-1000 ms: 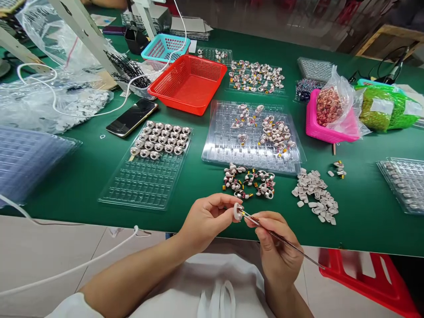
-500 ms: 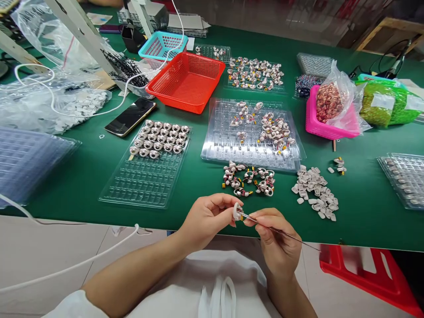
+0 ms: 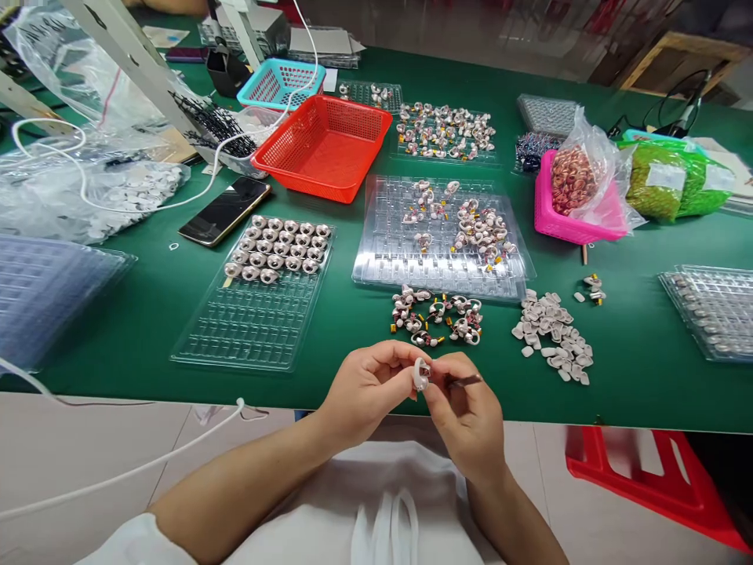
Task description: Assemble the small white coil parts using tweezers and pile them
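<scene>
My left hand (image 3: 368, 392) pinches a small white, C-shaped earbud-like part (image 3: 420, 375) between thumb and fingers, just past the table's front edge. My right hand (image 3: 467, 416) is closed too, its thumb and forefinger touching the right side of that part. Thin metal tweezers (image 3: 466, 380) lie tucked in the right fingers, mostly hidden. Right behind the hands is a loose group of similar white parts (image 3: 469, 320) with reddish wires and yellow tabs. A pile of small white caps (image 3: 556, 333) lies to their right.
On the left, a clear tray (image 3: 247, 329) holds rows of silvery pieces beside a phone (image 3: 225, 210). Stacked trays (image 3: 382, 267) carry more wired parts. Behind are a red basket (image 3: 321, 165), a blue basket (image 3: 252, 94) and a pink basket (image 3: 580, 227). A red stool (image 3: 647, 479) stands below right.
The tweezers' tip has left the white part; they are now folded back into my right hand. My right hand has moved left, its fingertips now on the part. The view shifted slightly.
</scene>
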Demonstrator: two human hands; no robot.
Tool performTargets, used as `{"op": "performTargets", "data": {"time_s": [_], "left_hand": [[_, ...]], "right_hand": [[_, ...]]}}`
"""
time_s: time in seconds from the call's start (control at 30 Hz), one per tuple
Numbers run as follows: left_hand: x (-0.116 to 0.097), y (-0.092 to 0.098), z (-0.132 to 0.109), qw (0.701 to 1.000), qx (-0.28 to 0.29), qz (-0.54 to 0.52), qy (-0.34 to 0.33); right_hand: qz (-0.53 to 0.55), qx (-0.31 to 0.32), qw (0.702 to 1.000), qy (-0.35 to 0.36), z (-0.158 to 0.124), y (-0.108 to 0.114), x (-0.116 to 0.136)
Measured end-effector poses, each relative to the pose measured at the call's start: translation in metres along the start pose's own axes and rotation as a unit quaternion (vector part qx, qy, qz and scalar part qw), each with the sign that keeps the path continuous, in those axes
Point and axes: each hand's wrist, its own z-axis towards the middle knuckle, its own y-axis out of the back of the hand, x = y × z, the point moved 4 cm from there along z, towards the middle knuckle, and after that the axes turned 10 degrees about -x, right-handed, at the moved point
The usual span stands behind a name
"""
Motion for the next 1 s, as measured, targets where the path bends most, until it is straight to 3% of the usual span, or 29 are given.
{"op": "performTargets", "data": {"time_s": [0.33,0.57,0.73,1.0], "left_hand": [[0.006,0.001,-0.003,1.000,-0.001,0.006,-0.019],[0.004,0.004,-0.004,0.995,0.030,0.055,-0.076],[0.006,0.005,-0.003,0.991,0.060,0.047,-0.114],[0.002,0.008,-0.006,0.969,0.053,0.117,-0.210]], "right_hand": [[0.045,-0.035,0.998,-0.041,0.007,-0.010,0.003],[0.081,-0.069,0.994,-0.035,0.007,-0.009,-0.001],[0.105,-0.059,0.991,-0.060,0.009,-0.008,-0.001],[0.142,-0.044,0.984,-0.101,0.006,-0.012,-0.008]]}}
